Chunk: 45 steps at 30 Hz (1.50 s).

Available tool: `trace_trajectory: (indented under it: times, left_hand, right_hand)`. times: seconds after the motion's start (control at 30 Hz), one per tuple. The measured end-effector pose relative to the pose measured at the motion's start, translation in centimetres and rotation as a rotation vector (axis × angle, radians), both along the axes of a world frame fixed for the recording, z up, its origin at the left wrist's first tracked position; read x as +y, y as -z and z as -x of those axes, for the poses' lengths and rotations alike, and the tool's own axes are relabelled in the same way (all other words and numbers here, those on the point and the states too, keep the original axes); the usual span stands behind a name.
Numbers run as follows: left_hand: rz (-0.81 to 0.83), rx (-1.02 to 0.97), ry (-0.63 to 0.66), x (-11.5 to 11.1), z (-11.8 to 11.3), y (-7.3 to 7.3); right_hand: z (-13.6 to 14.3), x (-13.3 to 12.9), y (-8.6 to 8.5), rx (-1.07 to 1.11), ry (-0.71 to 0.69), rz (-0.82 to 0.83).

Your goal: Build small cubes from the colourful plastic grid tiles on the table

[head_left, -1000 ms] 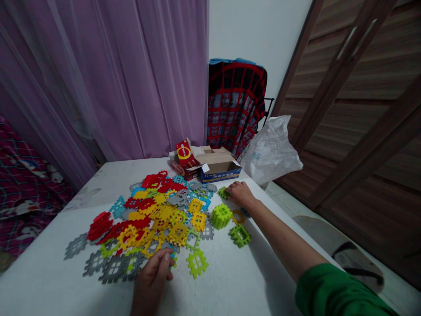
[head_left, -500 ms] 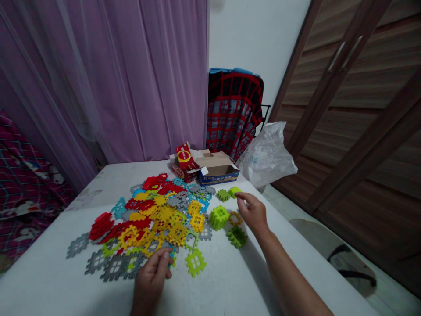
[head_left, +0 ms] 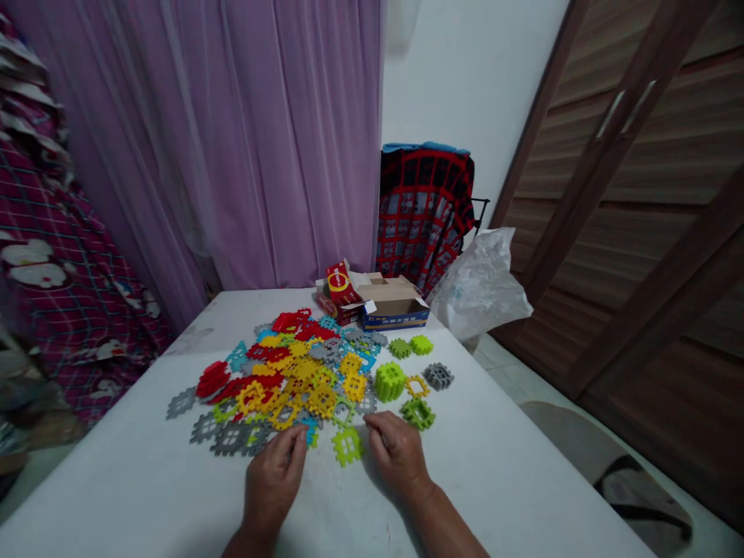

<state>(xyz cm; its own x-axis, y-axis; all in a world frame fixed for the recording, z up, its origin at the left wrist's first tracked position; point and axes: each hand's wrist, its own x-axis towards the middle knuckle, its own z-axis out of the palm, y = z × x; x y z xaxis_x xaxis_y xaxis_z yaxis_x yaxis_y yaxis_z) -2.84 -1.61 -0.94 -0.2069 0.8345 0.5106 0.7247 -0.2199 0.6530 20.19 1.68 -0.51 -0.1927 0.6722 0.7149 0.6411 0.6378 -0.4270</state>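
My left hand (head_left: 274, 474) is closed with its fingers curled, at the near edge of a heap of notched plastic building pieces. A blue piece (head_left: 310, 426) lies by its fingertips. My right hand (head_left: 398, 451) is also closed, thumb against curled fingers, and no piece shows in it. Beside it on the left lies a flat lime window piece (head_left: 347, 446). Past it are a green frame piece (head_left: 418, 415), a lime stack (head_left: 389, 382), a yellow ring piece (head_left: 416, 386) and a grey stack (head_left: 438, 377).
Red, yellow and grey pieces (head_left: 299, 368) spread over the white table (head_left: 139, 480). Two green pieces (head_left: 421, 345) lie farther back. A red box (head_left: 342, 284) and an open blue box (head_left: 396, 319) stand at the far edge, near a clear plastic bag (head_left: 482, 287).
My right hand has drawn back from the far green pieces toward me and leftward, uncovering the grey stack. My left hand stays near the heap. The view has shifted slightly.
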Motion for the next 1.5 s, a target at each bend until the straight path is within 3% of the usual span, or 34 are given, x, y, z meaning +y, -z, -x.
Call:
trace_trajectory:
  times: [0.17,0.3,0.43,0.5,0.7,1.03,1.13,1.2,1.33,1.5]
  left_hand:
    - [-0.084,0.189,-0.115,-0.5,1.3,-0.5]
    - [-0.068,0.275,-0.291,-1.2,3.1,0.0]
    - [0.016,0.235,-0.492,-1.4,5.1,1.1]
    - [0.058,0.162,-0.534,-1.3,6.0,1.5]
    - [0.165,0.095,-0.511,-1.2,6.7,1.5]
    - [0.274,0.275,-0.424,-1.4,4.8,1.5]
    - [0.271,0.174,-0.338,-1.2,5.2,1.7]
    - [0.208,-0.004,-0.313,-1.2,5.8,1.6]
    - [0.115,-0.338,-0.395,-1.5,7.4,1.1]
    - [0.071,-0.457,-0.493,-1.3,9.1,0.9]
  right_hand:
    - [0.0,-0.3,1.1,0.094,-0.035,0.055]
    - [0.2,0.0,1.6,0.149,-0.042,0.091]
    - [0.1,0.3,2.2,0.205,-0.025,0.146]
    - [0.1,0.4,2.5,0.222,-0.022,0.165]
    - [0.2,0.6,3.3,0.251,0.026,0.222]
    - [-0.2,0.9,3.8,0.27,0.023,0.327]
    - [-0.3,0.8,3.9,0.271,0.026,0.348]
    - [-0.4,0.7,4.0,0.256,0.034,0.359]
    - [-0.5,0.7,4.0,0.249,0.047,0.355]
    - [-0.5,0.8,3.8,0.245,0.052,0.354]
